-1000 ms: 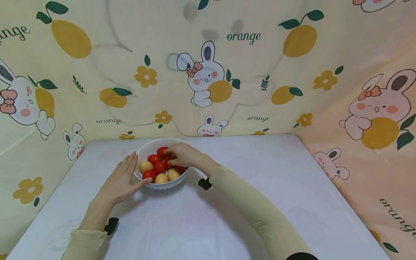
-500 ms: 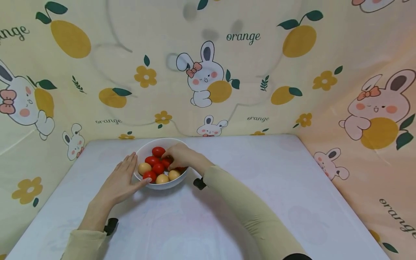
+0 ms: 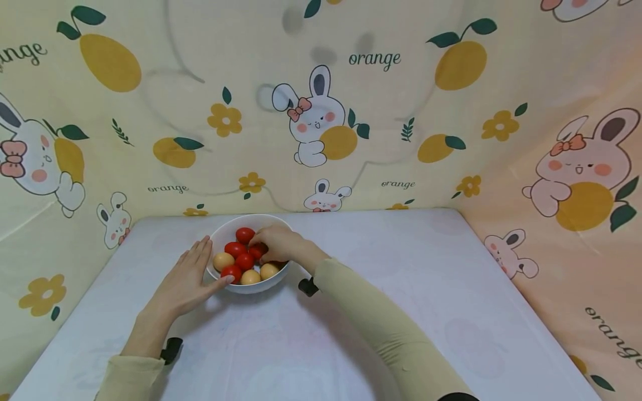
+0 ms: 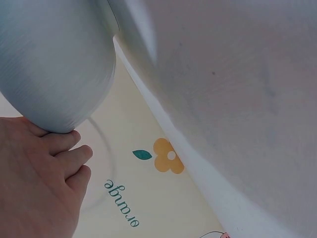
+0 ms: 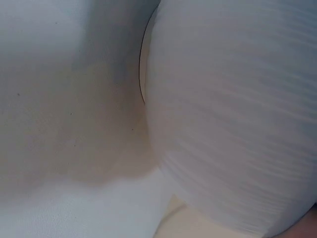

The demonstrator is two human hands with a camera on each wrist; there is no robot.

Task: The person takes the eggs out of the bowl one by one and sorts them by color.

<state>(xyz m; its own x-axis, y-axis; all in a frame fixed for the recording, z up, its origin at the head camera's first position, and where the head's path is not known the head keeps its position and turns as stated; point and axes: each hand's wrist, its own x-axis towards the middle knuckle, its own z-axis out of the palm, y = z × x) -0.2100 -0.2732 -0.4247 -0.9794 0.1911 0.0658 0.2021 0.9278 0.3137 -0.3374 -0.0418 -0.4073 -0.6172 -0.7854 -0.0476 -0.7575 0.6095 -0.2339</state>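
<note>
A white bowl holds several glossy red, egg-shaped things and several beige, egg-like ones. My left hand lies along the bowl's left side with straight fingers, its thumb at the near rim. In the left wrist view, the fingers touch the bowl's outer wall. My right hand reaches in over the right rim, its thumb and fingers curled round a red egg-shaped thing. That hand covers part of the contents. Mostly the bowl's outside fills the right wrist view.
The bowl stands near the far edge of a table with a white cover. Behind it rises a cream cloth backdrop printed with rabbits, oranges and flowers. More of the cloth hangs at both sides.
My right hand shifted slightly left inside the bowl, and some red egg-shaped things moved left with it. During the last half second the hands have hardly moved. My left hand stayed at the bowl.
</note>
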